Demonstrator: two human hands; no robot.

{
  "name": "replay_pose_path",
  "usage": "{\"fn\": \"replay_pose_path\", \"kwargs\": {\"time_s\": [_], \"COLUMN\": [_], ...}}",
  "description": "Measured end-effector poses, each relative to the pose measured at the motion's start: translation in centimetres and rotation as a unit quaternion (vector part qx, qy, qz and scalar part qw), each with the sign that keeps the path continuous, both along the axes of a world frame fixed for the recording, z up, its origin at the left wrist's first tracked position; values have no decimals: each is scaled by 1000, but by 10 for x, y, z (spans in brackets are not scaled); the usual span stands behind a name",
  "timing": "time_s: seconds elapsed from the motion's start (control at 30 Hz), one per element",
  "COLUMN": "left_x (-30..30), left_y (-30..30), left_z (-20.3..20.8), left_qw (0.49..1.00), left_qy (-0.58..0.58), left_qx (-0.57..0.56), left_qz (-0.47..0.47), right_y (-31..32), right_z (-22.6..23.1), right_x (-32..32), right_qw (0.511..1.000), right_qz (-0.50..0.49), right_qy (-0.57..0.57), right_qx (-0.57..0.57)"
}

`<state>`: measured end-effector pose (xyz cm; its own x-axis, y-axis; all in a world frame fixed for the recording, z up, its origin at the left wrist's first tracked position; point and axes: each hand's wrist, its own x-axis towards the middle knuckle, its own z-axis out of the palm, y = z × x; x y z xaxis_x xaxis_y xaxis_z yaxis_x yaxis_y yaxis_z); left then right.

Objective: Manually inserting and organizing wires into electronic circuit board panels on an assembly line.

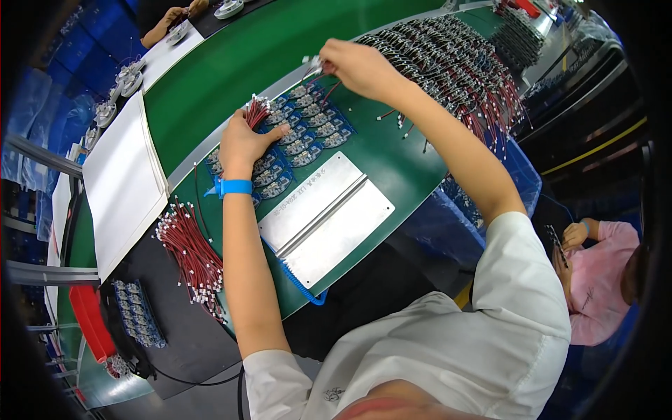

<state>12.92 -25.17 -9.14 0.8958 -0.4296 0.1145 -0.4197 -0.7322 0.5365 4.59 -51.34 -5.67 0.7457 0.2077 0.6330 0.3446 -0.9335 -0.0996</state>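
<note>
My left hand [240,145] is closed round a bunch of red wire leads [257,112] with white plugs, its thumb stretched over the blue circuit boards [308,126]. A blue wrist strap [235,187] sits on that wrist. Beyond the boards, my right hand [353,68] pinches a wire lead [315,65] by its white-plug end, held above the bench. The boards lie in joined panels, flat on the green bench. Nearer me is a silver metal plate [325,218] with a groove across it. The left palm hides part of the panels.
More red leads [187,255] lie left of my forearm. Many wired boards [448,70] are heaped at far right, above a blue-lined bin [455,217]. White sheets [126,185], a red tray [91,322] and another board panel [138,313] are at left. A person in pink [602,280] works at right.
</note>
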Motion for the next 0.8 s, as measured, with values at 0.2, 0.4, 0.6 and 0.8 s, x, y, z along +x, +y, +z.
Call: {"fn": "replay_pose_path", "kwargs": {"time_s": [0.2,0.4,0.6,0.8], "left_x": [-4,0,3,-1], "left_y": [-3,-1,-7,-12], "left_z": [1,-2,1,-9], "left_qw": [1000,1000,997,993], "left_qy": [-27,-12,-1,-11], "left_qx": [-10,-10,-63,-16], "left_qz": [-4,-2,-38,-119], "right_y": [3,-4,14,52], "right_z": [15,-1,13,20], "right_x": [5,29,58,91], "right_qw": [942,978,965,972], "right_qz": [10,-21,10,75], "right_qy": [-44,-69,-44,-107], "right_qx": [332,198,257,195]}}
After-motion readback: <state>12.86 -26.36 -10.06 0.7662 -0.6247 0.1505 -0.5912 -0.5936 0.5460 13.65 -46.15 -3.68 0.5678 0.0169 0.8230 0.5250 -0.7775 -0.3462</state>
